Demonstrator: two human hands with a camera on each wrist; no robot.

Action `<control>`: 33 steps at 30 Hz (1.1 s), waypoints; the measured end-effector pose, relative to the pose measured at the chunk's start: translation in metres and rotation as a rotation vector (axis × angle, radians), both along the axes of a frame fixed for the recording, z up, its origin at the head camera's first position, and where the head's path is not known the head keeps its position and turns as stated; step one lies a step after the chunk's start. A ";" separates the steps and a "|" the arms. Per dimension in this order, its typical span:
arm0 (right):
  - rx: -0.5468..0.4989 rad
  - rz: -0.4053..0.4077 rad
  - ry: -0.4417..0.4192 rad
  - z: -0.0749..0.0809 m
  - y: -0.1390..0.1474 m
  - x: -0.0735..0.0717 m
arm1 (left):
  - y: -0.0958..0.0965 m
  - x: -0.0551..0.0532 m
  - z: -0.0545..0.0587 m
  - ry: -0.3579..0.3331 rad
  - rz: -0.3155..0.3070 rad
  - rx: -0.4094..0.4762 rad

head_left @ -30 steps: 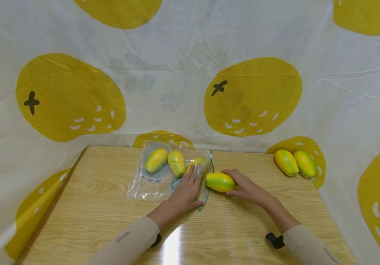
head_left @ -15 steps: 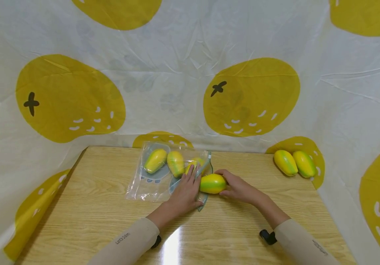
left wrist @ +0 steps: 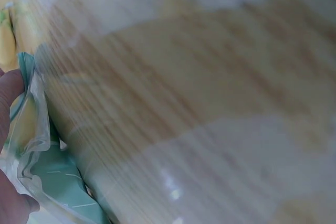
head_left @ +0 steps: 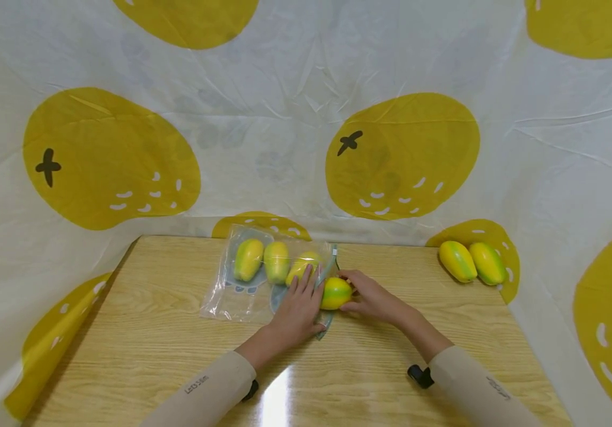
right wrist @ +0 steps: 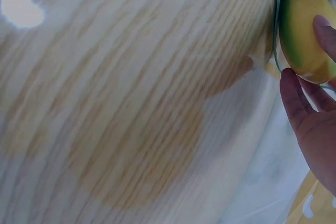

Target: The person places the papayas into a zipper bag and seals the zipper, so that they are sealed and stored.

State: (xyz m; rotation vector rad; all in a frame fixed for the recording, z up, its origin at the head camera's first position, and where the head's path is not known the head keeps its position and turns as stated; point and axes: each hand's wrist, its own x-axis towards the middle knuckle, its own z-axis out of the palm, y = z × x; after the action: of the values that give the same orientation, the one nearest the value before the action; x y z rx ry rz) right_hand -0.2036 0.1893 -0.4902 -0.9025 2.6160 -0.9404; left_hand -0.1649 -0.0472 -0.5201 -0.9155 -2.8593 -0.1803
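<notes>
A clear zip bag with a blue-grey print lies on the table, its mouth facing right. Inside it three yellow-green papayas lie in a row. My left hand rests on the bag near the mouth, fingers spread and mostly straight; in the left wrist view its fingertips and thumb touch the bag's green zip edge. My right hand grips another papaya at its right end. This papaya sits at the bag's mouth, its left end hidden behind my left hand. The right wrist view shows fingers and thumb around the papaya.
Two more papayas lie side by side at the table's back right corner. A white cloth printed with large yellow fruit hangs behind and at both sides of the wooden table.
My right hand has moved left, bringing its papaya from just right of the bag into the mouth. The papayas inside have shifted and turned slightly. My left hand has stayed in place.
</notes>
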 end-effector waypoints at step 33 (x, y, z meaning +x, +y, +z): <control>-0.129 -0.069 -0.014 -0.008 -0.017 -0.005 | -0.006 0.000 -0.001 0.046 -0.012 -0.027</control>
State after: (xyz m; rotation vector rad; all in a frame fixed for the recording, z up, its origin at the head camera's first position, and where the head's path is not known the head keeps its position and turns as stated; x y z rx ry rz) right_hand -0.2088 0.1723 -0.4983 -0.8360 2.6155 -1.1404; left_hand -0.1648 -0.0530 -0.5216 -0.9294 -2.8211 -0.1198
